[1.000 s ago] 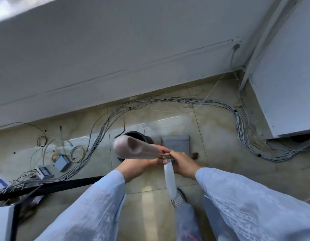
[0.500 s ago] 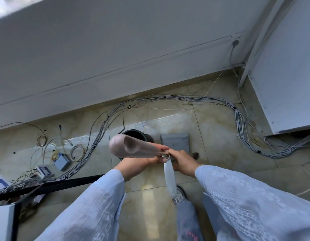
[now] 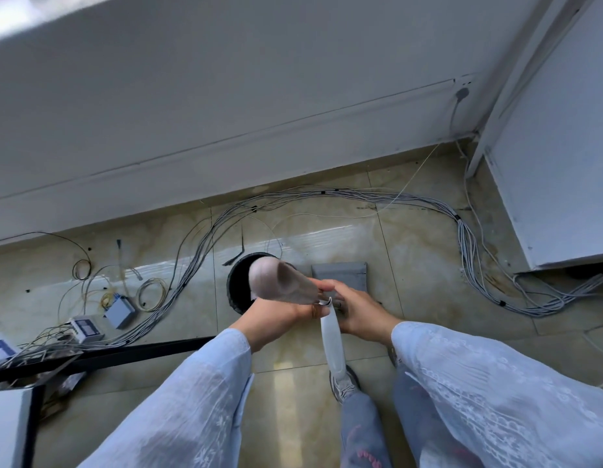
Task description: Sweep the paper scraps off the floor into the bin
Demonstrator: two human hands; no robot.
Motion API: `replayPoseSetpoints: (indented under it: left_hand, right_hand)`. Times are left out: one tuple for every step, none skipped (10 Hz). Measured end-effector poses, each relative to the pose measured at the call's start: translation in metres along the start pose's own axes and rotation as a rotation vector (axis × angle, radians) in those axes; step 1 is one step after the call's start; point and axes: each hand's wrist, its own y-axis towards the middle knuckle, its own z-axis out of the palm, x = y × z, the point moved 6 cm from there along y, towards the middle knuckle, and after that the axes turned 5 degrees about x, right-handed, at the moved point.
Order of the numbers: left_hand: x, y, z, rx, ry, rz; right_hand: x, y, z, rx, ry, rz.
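A round black bin [image 3: 235,286] stands on the tiled floor, with a grey dustpan [image 3: 340,273] just to its right. My left hand [image 3: 279,316] grips a pale pink brush head [image 3: 279,282] held above the bin's opening. A white handle [image 3: 332,339] hangs down from that hand toward my feet. My right hand [image 3: 361,309] is closed around a dark handle above the dustpan, touching my left hand. No paper scraps are visible on the floor; the bin's inside is dark.
A thick grey cable bundle [image 3: 462,238] loops along the wall and around to the right. Small blue-grey boxes [image 3: 119,310] with thin wires lie at left. A white cabinet [image 3: 563,163] stands at right, a black bar [image 3: 124,353] at lower left. My shoe [image 3: 344,383] is below the hands.
The pink brush head has swung slightly to the right across the bin's opening. Both hands keep the same hold and stay together.
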Motion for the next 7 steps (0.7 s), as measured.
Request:
replayPoseSetpoints:
  left_hand:
    - [-0.017, -0.007, 0.003, -0.006, 0.005, 0.053]
    - [-0.017, -0.01, 0.004, -0.017, -0.011, 0.098]
    - [-0.036, -0.026, 0.003, -0.034, -0.023, 0.146]
    - [-0.046, -0.041, 0.0, -0.032, -0.062, 0.19]
    - [-0.06, -0.074, 0.002, -0.028, -0.175, 0.248]
    - [-0.073, -0.099, 0.011, -0.031, -0.244, 0.319]
    - [-0.091, -0.129, 0.019, -0.106, -0.313, 0.439]
  right_hand:
    - [0.004, -0.009, -0.011, 0.01, 0.118, -0.015]
    - [0.023, -0.024, -0.022, 0.028, 0.266, -0.055]
    - [0.05, -0.043, -0.03, -0.015, 0.387, -0.1]
    - [0.076, -0.064, -0.035, -0.055, 0.468, -0.158]
    - [0.108, -0.099, -0.041, -0.13, 0.531, -0.225]
    - [0.136, -0.134, -0.047, -0.197, 0.518, -0.265]
    - [0.161, -0.167, -0.056, -0.266, 0.556, -0.33]
